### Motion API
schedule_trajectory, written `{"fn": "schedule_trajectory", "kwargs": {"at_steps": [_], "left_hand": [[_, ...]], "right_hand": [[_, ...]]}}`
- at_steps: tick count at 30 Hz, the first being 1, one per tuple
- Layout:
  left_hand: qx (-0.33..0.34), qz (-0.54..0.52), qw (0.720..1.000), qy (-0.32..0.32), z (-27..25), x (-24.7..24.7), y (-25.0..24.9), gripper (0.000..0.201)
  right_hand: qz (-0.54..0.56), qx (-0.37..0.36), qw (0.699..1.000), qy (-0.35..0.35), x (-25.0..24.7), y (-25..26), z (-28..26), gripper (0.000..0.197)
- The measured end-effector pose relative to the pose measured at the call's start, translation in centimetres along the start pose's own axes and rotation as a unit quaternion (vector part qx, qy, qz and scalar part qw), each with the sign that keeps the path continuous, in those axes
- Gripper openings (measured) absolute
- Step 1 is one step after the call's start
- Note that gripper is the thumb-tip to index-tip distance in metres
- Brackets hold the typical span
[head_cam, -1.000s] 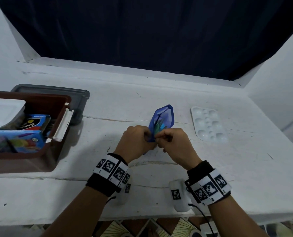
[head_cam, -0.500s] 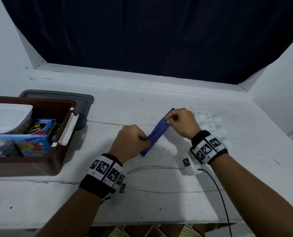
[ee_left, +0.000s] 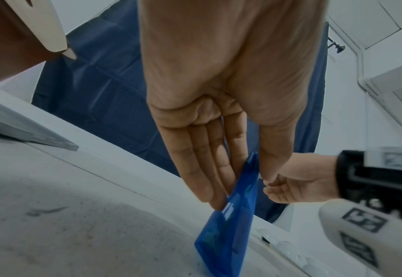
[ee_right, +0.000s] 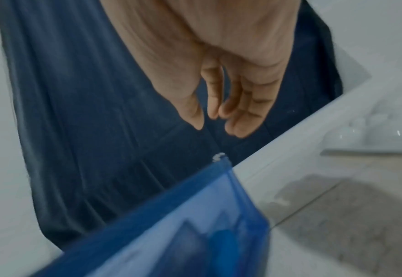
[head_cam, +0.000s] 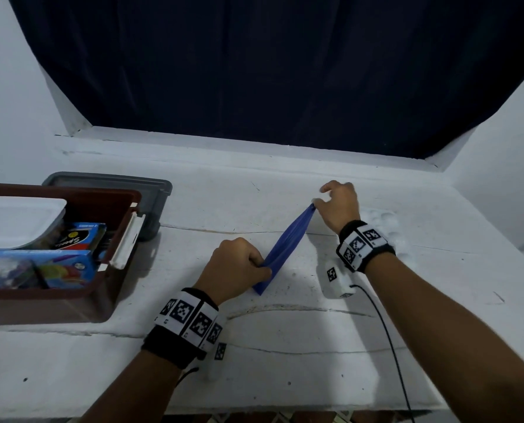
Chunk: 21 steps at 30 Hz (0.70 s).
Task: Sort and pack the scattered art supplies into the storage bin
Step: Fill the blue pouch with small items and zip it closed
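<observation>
A blue translucent zip pouch (head_cam: 285, 245) stands on edge on the white table, its mouth drawn flat and closed. My left hand (head_cam: 265, 265) pinches its near end between thumb and fingers; the left wrist view shows that pinch on the pouch (ee_left: 233, 234). My right hand (head_cam: 319, 198) hovers at the far end. In the right wrist view its fingers (ee_right: 237, 129) are loosely spread, a small gap above the pouch (ee_right: 183, 224) corner with its white slider. The brown storage bin (head_cam: 123, 193) stands at the left.
The bin holds a white tray (head_cam: 19, 218), a blue crayon box (head_cam: 40, 267) and a dark box (head_cam: 77, 236). A grey lid (head_cam: 117, 184) lies behind the bin. A white paint palette (head_cam: 385, 227) lies beyond my right wrist. The dark curtain hangs behind the table.
My right hand slid from beside the left hand along the pouch's top to its far end, and the open mouth closed flat. Its fingers have come off the slider. The left hand kept its pinch.
</observation>
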<state>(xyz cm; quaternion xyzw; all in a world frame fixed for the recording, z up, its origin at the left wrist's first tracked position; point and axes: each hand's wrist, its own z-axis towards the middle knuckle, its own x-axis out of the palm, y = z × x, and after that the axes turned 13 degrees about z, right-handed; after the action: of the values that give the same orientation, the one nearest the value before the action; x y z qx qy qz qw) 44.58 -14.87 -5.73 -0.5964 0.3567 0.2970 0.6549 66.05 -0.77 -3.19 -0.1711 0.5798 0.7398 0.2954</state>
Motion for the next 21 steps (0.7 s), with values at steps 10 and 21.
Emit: {"fn": "schedule_trajectory", "kwargs": {"at_steps": [10, 21], "left_hand": [[0.027, 0.018, 0.999, -0.008, -0.9, 0.8, -0.5, 0.013], [0.017, -0.017, 1.000, -0.004, -3.0, 0.3, -1.2, 0.021]], "right_hand": [[0.178, 0.182, 0.964, 0.076, 2.4, 2.4, -10.4, 0.052], [0.120, 0.091, 0.981, 0.126, 0.9, 2.3, -10.5, 0.030]]}}
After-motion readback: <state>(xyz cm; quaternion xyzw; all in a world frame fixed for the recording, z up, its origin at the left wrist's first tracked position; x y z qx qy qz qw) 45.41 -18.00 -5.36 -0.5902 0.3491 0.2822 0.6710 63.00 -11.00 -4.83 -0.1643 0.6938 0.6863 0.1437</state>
